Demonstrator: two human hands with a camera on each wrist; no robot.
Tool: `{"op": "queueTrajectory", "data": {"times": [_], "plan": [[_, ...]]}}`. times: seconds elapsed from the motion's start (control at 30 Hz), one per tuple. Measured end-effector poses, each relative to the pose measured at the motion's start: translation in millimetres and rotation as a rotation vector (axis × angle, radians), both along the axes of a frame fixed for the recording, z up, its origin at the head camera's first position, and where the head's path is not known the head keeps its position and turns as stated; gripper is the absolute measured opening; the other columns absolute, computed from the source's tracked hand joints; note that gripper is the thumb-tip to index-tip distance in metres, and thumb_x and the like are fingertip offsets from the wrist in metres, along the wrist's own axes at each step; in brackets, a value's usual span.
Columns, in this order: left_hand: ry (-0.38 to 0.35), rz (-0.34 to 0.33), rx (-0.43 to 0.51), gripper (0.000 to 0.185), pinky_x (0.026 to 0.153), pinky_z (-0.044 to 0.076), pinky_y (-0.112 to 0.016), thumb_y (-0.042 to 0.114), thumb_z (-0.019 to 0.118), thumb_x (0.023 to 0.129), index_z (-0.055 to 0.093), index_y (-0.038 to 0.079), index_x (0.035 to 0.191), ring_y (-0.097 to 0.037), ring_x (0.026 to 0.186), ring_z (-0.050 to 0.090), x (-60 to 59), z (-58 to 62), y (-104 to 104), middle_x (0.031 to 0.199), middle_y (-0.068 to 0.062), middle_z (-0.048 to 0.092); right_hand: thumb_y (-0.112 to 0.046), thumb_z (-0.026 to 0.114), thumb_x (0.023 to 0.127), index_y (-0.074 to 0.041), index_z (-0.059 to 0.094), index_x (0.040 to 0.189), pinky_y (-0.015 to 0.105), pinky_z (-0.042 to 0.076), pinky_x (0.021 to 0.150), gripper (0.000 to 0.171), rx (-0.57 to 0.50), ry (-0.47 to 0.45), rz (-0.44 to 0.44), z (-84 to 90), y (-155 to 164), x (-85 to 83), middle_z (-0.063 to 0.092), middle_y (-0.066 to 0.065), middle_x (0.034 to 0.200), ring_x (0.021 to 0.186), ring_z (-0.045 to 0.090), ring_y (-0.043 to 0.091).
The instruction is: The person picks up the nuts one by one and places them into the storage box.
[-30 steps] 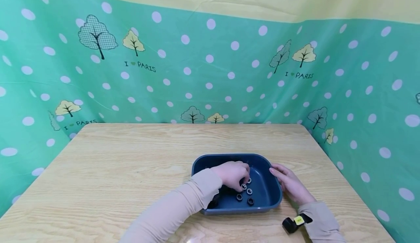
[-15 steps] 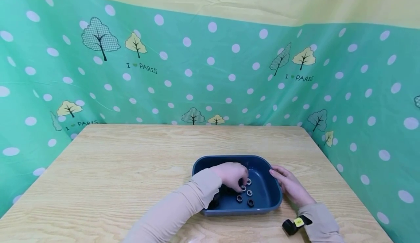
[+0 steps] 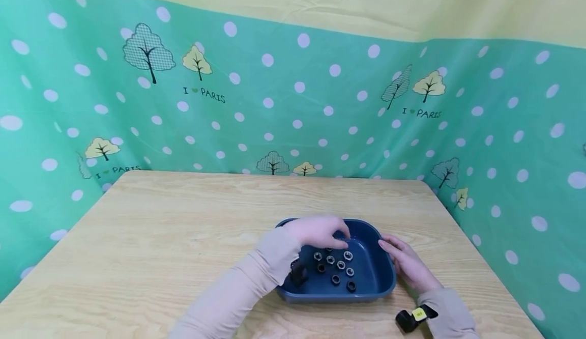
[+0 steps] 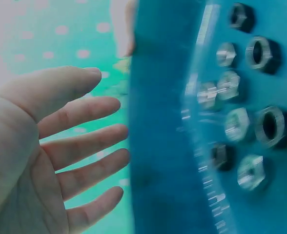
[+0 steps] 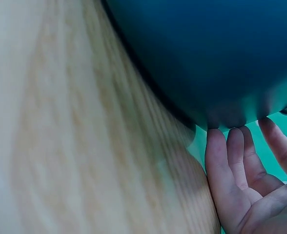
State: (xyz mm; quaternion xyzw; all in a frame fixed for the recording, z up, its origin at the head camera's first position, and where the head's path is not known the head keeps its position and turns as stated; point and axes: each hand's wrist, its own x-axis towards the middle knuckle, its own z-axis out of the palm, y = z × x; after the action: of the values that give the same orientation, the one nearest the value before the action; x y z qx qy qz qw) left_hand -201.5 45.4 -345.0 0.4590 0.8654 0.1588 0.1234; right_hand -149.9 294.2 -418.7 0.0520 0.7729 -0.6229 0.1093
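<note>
A: Where is the left hand (image 3: 320, 231), and does it hold something?

B: It is above the blue tray (image 3: 376, 287), over the far part. In the left wrist view the fingers (image 4: 85, 145) are spread and nearly straight, and the palm is bare. It holds nothing.

A: And the nuts (image 3: 336, 267)?

B: They lie loose on the tray floor, a small group of dark and silver ones, just under and in front of that hand. I cannot see any finger touching them.

A: What about the right hand (image 3: 409, 265)?

B: It lies outside the tray, on its right side. The fingers (image 5: 231, 161) are straight and their tips touch the outer wall of the tray. It does not grip the wall.

A: Where does the tray stand?

B: On the wooden table (image 3: 160, 237), near the front edge, to the right of the middle.
</note>
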Motion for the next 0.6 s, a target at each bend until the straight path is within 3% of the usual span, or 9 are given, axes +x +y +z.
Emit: {"op": "queueTrajectory", "data": {"times": [0.13, 0.3, 0.47, 0.6], "plan": [[0.017, 0.029, 0.027, 0.031, 0.1, 0.042, -0.024, 0.027, 0.057, 0.094, 0.064, 0.01, 0.119, -0.014, 0.118, 0.055, 2.6, 17.7, -11.8, 0.125, -0.003, 0.061, -0.031, 0.049, 0.098, 0.006, 0.036, 0.135, 0.022, 0.051, 0.068, 0.055, 0.0, 0.003, 0.007, 0.8, 4.1, -1.1, 0.057, -0.003, 0.097, 0.077, 0.056, 0.008], [0.06, 0.045, 0.073, 0.03, 0.1, 0.043, -0.027, 0.026, 0.058, 0.094, 0.065, 0.008, 0.117, -0.017, 0.115, 0.057, 7.8, 28.7, -28.8, 0.121, -0.004, 0.063, -0.03, 0.048, 0.098, 0.007, 0.035, 0.137, 0.023, 0.052, 0.072, 0.055, 0.008, 0.008, 0.001, 2.7, 8.0, -1.9, 0.06, -0.001, 0.103, 0.082, 0.059, 0.008], [0.109, 0.079, 0.114, 0.03, 0.1, 0.044, -0.031, 0.027, 0.057, 0.094, 0.065, 0.009, 0.117, -0.018, 0.114, 0.057, 20.2, 29.2, -48.4, 0.121, -0.004, 0.062, -0.031, 0.049, 0.098, 0.005, 0.036, 0.137, 0.024, 0.051, 0.078, 0.055, 0.044, 0.004, -0.029, 3.6, 7.2, -0.4, 0.057, 0.009, 0.117, 0.091, 0.057, 0.01], [0.198, 0.202, 0.192, 0.037, 0.099, 0.045, -0.034, 0.03, 0.058, 0.093, 0.06, 0.011, 0.124, -0.019, 0.116, 0.056, 34.0, 20.6, -65.2, 0.125, -0.005, 0.06, -0.032, 0.049, 0.098, 0.005, 0.035, 0.139, 0.027, 0.051, 0.082, 0.057, 0.098, 0.005, -0.032, 5.3, 7.7, 0.6, 0.046, 0.021, 0.133, 0.103, 0.055, 0.015]]}}
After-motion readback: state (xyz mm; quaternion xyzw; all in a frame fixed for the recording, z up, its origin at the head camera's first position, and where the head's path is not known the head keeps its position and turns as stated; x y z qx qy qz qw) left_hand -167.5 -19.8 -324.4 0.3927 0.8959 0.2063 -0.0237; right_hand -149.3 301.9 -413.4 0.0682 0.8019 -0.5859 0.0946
